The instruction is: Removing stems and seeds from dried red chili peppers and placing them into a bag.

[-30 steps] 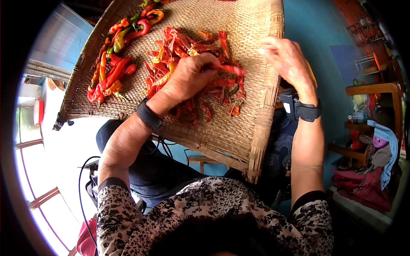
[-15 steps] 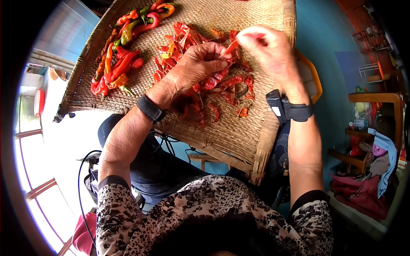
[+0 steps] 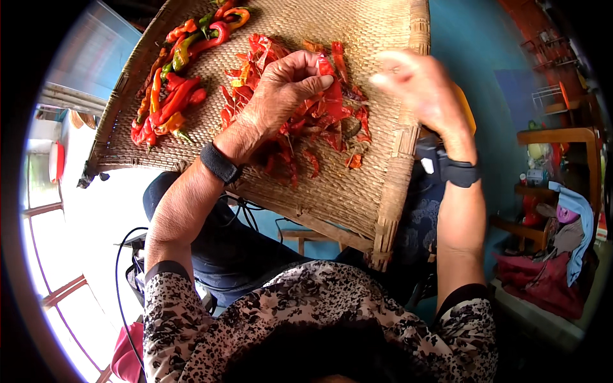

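Observation:
My left hand (image 3: 284, 89) is closed, with a dried red chili pepper (image 3: 325, 66) pinched between thumb and forefinger. It hovers over a heap of dried red chilies (image 3: 329, 108) on a woven tray (image 3: 377, 29). Off to its right, my right hand (image 3: 421, 89) is raised above the tray's right rim, apart from the left one. Motion smears its bent fingers, so whether they grip anything is unclear. On the tray's left side lie fresh chilies (image 3: 182, 96), mostly red, some green and orange. Part of the dried heap is hidden behind my left hand and wrist.
The tray rests at my lap, over dark trousers (image 3: 223, 262). Beyond its right rim, part of a yellow-edged thing (image 3: 467, 108) shows. Farther right stands a wooden shelf (image 3: 562, 136) with cloths. Black cables (image 3: 246, 210) hang below the tray's near edge.
My right hand has moved right, away from my left hand, where a red chili piece showed between them. My left hand keeps its pinch. The whole view has shifted slightly.

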`<action>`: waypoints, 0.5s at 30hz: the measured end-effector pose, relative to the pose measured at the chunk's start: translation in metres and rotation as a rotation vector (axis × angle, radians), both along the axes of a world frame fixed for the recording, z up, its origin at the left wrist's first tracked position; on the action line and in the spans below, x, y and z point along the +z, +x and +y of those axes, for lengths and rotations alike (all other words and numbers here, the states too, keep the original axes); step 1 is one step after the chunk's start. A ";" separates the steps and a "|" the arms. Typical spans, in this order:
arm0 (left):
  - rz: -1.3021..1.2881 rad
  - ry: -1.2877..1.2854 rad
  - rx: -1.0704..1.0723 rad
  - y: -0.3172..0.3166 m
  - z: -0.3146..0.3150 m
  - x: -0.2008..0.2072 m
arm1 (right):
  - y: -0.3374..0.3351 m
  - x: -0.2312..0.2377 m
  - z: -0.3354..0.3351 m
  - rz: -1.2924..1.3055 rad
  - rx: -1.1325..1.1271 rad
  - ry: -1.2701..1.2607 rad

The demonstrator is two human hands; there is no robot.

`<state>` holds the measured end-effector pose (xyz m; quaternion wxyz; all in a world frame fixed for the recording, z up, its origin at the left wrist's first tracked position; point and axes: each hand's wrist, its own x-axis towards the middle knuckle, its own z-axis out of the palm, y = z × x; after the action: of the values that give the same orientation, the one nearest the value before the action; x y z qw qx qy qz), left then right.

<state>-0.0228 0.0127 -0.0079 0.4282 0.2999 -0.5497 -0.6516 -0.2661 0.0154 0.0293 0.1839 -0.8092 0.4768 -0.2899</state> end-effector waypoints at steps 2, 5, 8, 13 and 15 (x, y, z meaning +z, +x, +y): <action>0.039 -0.002 -0.011 0.002 0.003 -0.004 | 0.037 -0.009 0.005 0.065 0.140 0.176; 0.086 -0.013 0.027 -0.005 0.008 -0.002 | 0.049 -0.009 0.008 0.089 0.096 0.186; -0.370 -0.302 0.049 0.001 0.006 -0.007 | 0.027 0.005 -0.001 0.069 -0.156 -0.052; -0.854 -1.015 -0.147 -0.007 0.026 -0.033 | -0.031 0.033 -0.002 0.528 -0.635 -0.191; -1.046 -1.235 -0.102 -0.010 0.034 -0.039 | -0.043 0.040 0.001 0.706 -0.759 0.048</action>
<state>-0.0330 0.0465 -0.0464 0.1739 0.2496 -0.9523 -0.0249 -0.3094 0.0163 0.0695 -0.0879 -0.6235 0.7761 -0.0344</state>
